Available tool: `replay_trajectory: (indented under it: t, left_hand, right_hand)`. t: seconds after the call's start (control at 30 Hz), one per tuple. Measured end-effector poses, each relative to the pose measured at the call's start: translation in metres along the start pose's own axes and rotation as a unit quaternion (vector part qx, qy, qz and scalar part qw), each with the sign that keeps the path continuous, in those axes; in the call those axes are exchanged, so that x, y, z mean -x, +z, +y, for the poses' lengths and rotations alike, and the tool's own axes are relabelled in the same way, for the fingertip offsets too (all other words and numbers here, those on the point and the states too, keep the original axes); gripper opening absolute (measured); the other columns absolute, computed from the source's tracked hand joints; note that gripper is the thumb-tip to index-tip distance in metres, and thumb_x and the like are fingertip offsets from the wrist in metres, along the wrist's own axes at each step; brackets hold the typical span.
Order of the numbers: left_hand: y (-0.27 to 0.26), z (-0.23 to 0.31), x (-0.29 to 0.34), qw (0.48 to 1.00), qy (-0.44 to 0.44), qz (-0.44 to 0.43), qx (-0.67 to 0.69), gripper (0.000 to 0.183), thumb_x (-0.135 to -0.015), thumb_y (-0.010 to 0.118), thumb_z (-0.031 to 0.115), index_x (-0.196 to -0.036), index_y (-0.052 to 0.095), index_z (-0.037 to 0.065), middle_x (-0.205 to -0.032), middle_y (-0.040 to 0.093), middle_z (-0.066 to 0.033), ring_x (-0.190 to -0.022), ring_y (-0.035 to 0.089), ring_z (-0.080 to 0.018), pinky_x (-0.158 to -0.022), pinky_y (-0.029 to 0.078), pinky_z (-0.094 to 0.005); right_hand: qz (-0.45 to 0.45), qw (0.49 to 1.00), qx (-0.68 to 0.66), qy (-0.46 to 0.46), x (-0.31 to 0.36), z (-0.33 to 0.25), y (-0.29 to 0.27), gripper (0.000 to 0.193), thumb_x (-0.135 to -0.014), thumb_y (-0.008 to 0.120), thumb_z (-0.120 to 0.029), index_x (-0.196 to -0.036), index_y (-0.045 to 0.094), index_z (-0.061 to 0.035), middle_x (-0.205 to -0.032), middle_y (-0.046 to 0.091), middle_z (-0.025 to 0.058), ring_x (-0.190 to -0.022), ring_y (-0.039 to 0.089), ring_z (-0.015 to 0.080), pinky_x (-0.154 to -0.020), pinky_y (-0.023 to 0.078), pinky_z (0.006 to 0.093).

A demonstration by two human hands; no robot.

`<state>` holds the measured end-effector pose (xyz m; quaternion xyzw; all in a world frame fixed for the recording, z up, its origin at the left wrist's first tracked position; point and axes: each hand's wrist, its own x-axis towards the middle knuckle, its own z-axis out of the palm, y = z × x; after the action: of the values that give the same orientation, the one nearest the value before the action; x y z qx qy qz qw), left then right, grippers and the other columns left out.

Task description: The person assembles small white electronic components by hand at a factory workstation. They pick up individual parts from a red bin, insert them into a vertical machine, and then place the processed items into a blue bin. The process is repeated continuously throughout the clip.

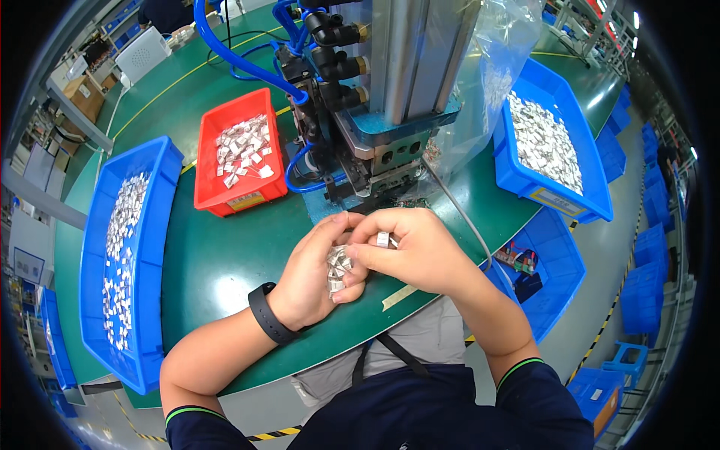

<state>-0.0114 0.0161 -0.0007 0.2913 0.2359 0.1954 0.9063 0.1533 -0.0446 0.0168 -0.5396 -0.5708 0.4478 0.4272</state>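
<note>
My left hand, with a black band at the wrist, is cupped around a handful of small white-and-metal parts. My right hand is curled in from the right, its thumb and fingertips meeting the left fingers over that handful. Inside the curl of the right fingers shows another small white part; whether the fingertips pinch a further one is hidden. Both hands are just above the table's near edge, in front of a pneumatic machine with blue air hoses. The machine's lower tip is partly behind my fingers.
A long blue bin and a red bin with similar parts stand left on the green table. At the right is a fuller blue bin, above another blue bin. A grey cable runs beside my right hand.
</note>
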Motion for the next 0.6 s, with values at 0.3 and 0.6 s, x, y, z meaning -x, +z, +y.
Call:
replay_trajectory:
  t: [0.3,0.6]
  left_hand:
    - [0.006,-0.003,0.003,0.998,0.033,0.033,-0.042,0.024,-0.098,0.049,0.030,-0.104,0.051,0.007,-0.077,0.052,-0.0050,-0.052,0.040,-0.0091,-0.039,0.029,-0.0211]
    - [0.006,-0.006,0.004,0.997,0.045,0.047,-0.049,0.009,-0.096,0.055,0.017,-0.092,0.054,0.009,-0.074,0.049,-0.0020,-0.051,0.038,-0.0072,-0.039,0.027,-0.0201]
  right_hand:
    - [0.057,0.975,-0.198,0.088,0.005,0.010,-0.006,0.013,-0.084,0.070,-0.014,-0.084,0.065,-0.0010,-0.071,0.062,-0.0015,-0.064,0.053,0.0031,-0.054,0.043,0.0207]
    - [0.053,0.985,-0.163,0.034,0.007,0.020,-0.004,0.011,-0.082,0.069,-0.011,-0.081,0.064,-0.0014,-0.072,0.060,-0.0036,-0.065,0.050,0.0010,-0.055,0.040,0.0186]
